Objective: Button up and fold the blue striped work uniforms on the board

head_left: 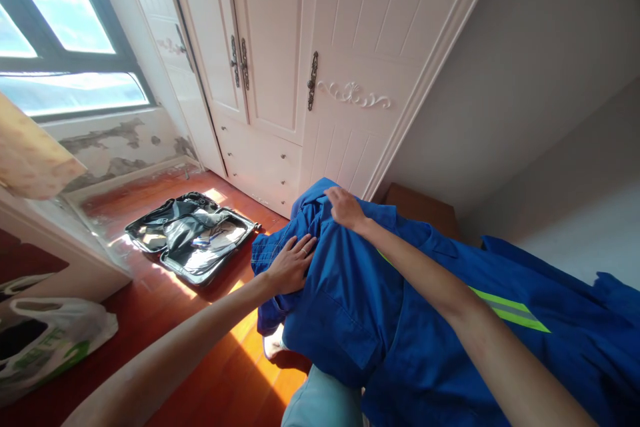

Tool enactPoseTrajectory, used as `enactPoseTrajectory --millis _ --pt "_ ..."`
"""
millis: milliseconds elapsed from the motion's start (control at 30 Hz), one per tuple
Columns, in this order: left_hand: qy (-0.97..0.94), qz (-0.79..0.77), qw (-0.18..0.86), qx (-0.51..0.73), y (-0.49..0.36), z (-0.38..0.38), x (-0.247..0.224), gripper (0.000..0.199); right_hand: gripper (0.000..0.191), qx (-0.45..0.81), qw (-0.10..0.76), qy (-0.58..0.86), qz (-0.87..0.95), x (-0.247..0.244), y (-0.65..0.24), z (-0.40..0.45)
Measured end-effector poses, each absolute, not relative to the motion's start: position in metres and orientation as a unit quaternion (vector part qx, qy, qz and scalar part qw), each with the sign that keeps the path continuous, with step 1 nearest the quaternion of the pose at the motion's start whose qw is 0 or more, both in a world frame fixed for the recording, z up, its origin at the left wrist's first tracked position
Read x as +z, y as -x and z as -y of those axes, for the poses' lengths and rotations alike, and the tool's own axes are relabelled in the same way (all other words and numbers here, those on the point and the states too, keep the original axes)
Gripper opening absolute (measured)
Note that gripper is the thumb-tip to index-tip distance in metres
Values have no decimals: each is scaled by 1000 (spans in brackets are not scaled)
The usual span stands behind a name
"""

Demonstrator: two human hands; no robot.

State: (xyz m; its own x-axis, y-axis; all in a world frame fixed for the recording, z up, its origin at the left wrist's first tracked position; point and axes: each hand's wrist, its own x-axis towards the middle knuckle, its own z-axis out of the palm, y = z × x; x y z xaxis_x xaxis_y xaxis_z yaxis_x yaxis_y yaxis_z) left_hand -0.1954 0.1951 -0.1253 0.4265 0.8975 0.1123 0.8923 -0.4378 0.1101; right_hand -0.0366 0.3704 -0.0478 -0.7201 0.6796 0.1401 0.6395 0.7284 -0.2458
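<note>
A blue work garment [345, 320] with a lime-yellow and grey reflective strip [515, 310] stretches in front of me and out to the right. My left hand [293, 263], with a ring on one finger, lies on the bunched cloth at its left end, fingers extended. Just beyond it, my right hand [345, 207] is closed on a fold of the same cloth near the far edge. Folds hide what lies under the garment. Its full shape cannot be made out.
An open black suitcase [200, 273] with things inside lies on the red-brown wooden floor [200, 360]. White wardrobe doors [273, 33] rise ahead. A white plastic bag [65, 340] is at lower left, below a window [65, 0]. A brown wooden piece [425, 207] stands behind the garment.
</note>
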Motion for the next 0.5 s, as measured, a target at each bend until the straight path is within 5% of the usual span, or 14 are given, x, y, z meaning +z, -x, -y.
enactPoseTrajectory --millis 167,267,367,500 --pt "-865 -495 84 17 208 -209 -121 80 66 70 -87 -12 994 -62 24 -310" --pt "-874 -465 142 -14 217 -219 -114 99 38 4 -110 23 994 -59 12 -310" --pt "-870 -472 140 -17 215 -217 -109 105 23 15 -78 23 997 -47 4 -327" --pt "-876 -480 52 15 201 -201 -113 84 27 161 97 10 982 -35 -1 -340"
